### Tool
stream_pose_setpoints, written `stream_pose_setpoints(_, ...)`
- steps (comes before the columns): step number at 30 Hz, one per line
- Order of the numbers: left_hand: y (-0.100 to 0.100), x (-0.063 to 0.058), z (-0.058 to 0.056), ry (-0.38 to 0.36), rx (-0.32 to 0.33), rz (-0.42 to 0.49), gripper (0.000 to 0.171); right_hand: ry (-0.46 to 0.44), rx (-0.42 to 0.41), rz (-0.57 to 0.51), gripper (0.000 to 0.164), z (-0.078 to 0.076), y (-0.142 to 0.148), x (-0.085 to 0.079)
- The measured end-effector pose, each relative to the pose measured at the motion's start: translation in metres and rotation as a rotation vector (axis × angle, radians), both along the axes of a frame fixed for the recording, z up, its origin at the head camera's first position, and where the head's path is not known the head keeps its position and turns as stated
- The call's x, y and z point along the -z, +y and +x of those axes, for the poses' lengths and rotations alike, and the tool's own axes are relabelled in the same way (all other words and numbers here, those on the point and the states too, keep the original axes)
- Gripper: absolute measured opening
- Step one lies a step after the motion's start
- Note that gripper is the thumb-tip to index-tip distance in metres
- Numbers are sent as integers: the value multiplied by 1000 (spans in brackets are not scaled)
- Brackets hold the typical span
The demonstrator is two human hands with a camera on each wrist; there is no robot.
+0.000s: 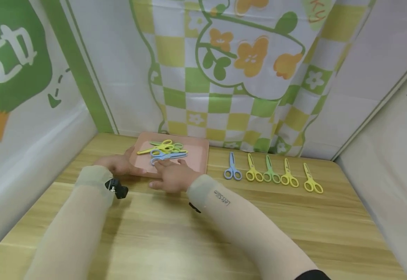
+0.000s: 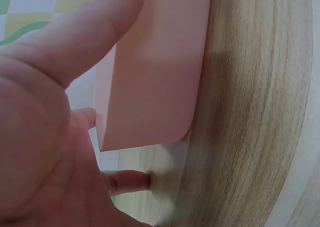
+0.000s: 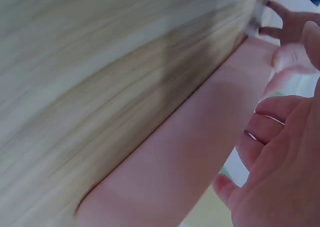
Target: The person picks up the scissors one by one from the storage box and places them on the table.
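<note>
A shallow pink tray (image 1: 196, 159) lies at the back left of the table, holding a pile of children's scissors. Blue scissors (image 1: 172, 155) lie nearest the front, beside yellow scissors (image 1: 154, 148); green scissors (image 1: 177, 147) show partly behind them. My left hand (image 1: 117, 163) holds the tray's front left corner, thumb along the front wall and fingers round the left side. Over the front rim reaches my right hand (image 1: 175, 177), fingertips beside the blue scissors' handles and thumb spread outside the tray. In the right wrist view its fingers (image 3: 267, 127) bend loosely, gripping nothing.
Right of the tray, several scissors stand in a row, points to the back: blue scissors (image 1: 232, 167), yellow and green ones, ending with yellow scissors (image 1: 311, 179). A checked curtain (image 1: 224, 97) hangs behind the wooden table (image 1: 161, 233). White panels flank both sides.
</note>
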State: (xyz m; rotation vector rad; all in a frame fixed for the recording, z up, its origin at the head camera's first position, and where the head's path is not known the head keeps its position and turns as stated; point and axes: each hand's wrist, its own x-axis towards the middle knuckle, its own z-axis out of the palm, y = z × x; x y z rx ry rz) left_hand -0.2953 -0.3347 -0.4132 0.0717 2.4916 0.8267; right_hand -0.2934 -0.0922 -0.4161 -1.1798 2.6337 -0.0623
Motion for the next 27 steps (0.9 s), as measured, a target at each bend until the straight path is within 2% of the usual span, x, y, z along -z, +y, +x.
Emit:
stream_pose_setpoints(6,8,-9,-3,-14,1,28,129,-63,46,28,88,-5,-10,-2)
stream_pose_setpoints(10,11,-8,-5,-10,10,38,127,-92,92,31,86,-8,-13,-1)
stream_pose_setpoints(13,13,-6,-5,-2,22,45,127,-71,118,38,84,-7,-13,-1)
stream_pose_setpoints(16,13,-5,-4,1,15,52,128,2,127,47,81,-5,-15,-2)
stream_pose_setpoints(21,5,1,-7,2,13,45,133,79,121,67,76,-1,-16,-3)
stream_pose_setpoints(27,-8,17,-15,-21,-26,37,144,26,160,62,71,-2,-7,-1)
